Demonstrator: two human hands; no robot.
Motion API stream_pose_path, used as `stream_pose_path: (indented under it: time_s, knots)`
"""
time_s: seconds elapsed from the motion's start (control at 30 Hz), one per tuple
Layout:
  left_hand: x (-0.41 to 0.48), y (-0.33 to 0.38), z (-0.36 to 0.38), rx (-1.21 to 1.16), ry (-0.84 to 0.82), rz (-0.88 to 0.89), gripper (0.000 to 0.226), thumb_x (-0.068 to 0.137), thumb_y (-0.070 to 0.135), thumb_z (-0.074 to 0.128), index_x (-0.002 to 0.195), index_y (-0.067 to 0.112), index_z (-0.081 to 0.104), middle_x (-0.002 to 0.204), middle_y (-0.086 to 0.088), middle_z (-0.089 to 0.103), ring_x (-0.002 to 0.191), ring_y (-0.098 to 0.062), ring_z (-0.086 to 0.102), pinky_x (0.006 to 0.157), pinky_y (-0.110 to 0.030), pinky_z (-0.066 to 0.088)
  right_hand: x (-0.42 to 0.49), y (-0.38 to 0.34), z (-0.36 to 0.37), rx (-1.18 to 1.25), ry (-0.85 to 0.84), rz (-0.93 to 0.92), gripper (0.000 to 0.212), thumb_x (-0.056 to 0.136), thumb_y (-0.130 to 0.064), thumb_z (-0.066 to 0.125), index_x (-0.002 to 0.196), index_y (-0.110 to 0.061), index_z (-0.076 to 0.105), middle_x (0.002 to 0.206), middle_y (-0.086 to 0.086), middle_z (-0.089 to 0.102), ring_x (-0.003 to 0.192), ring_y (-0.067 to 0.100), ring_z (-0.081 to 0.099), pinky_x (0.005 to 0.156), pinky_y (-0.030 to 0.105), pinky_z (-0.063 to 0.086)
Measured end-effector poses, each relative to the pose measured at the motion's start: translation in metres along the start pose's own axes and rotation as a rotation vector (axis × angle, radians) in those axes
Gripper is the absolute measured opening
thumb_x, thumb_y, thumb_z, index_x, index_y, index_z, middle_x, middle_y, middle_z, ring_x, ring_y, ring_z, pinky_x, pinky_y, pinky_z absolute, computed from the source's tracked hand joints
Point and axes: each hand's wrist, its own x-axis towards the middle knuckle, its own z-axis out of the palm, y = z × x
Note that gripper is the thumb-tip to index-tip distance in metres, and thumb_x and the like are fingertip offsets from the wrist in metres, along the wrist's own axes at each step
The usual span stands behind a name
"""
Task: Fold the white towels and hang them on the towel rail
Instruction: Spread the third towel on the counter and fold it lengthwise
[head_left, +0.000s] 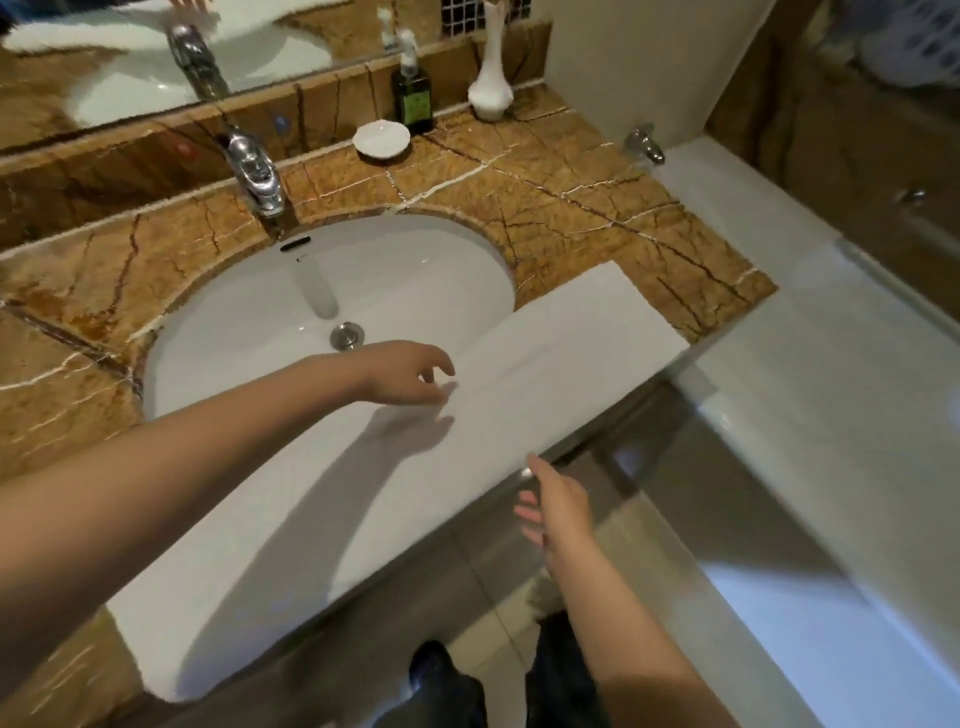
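Towel (571, 338): found spread flat across sink (415, 270) front and tabletop (571, 197), long axis running near-left to far-right. Noted left hand (410, 371) over its far edge, right hand (558, 499) at near edge; fingers (440, 365) loose, holding nothing

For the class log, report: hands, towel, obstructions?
Left hand open above the towel. Right hand open at its front edge. Towel flat across the sink front. Nothing on it; no rail in view.

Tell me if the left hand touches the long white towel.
Cannot tell: head view shows left hand fingers overlapping the long white towel, yet their shadow lies offset.
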Motion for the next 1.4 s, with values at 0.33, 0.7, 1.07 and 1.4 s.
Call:
stream_pose_path:
  time_s: [0.33, 0.7, 1.07, 1.4]
  knots:
    - [0.025, -0.013, 0.013, -0.038, -0.121, -0.125, 0.065, 0.091, 0.027, 0.059, 0.147, 0.017, 0.028, 0.143, -0.007, 0.044, 0.129, -0.025, 0.043, 0.105, -0.030, 0.033, -0.004, 0.018, 0.054, 0.223, -0.061, 0.139, 0.037, 0.082, -0.026, 0.075, 0.105, -0.011, 0.050, 0.107, 0.011, 0.063, 0.089, 0.027, 0.062, 0.064, 0.034, 0.049]
    - [0.016, -0.007, 0.002, -0.229, -0.071, -0.065, 0.028, 0.075, 0.006, 0.072, 0.065, 0.008, 0.046, 0.065, -0.002, 0.045, 0.057, -0.018, 0.046, 0.048, -0.022, 0.040, -0.005, 0.005, 0.041, 0.218, -0.081, 0.092, 0.034, 0.084, -0.021, 0.074, 0.113, -0.007, 0.060, 0.115, 0.008, 0.066, 0.106, 0.027, 0.062, 0.063, 0.029, 0.050]
    - [-0.032, 0.018, -0.046, -0.615, 0.022, 0.000, 0.015, 0.084, 0.009, 0.069, 0.093, -0.003, 0.069, 0.093, -0.020, 0.070, 0.080, -0.025, 0.069, 0.073, -0.038, 0.059, -0.046, -0.064, 0.012, 0.196, -0.139, -0.186, 0.030, 0.087, -0.016, 0.069, 0.116, -0.011, 0.063, 0.112, 0.006, 0.070, 0.099, 0.023, 0.066, 0.087, 0.038, 0.055]
    - [-0.082, 0.036, -0.084, -0.946, 0.192, -0.029, 0.031, 0.081, 0.011, 0.071, 0.104, -0.009, 0.065, 0.094, -0.015, 0.069, 0.072, -0.018, 0.065, 0.055, -0.021, 0.053, -0.108, -0.142, -0.022, 0.052, -0.170, -0.311, 0.023, 0.083, -0.011, 0.072, 0.105, -0.005, 0.065, 0.087, 0.006, 0.070, 0.070, 0.017, 0.065, 0.051, 0.024, 0.055]
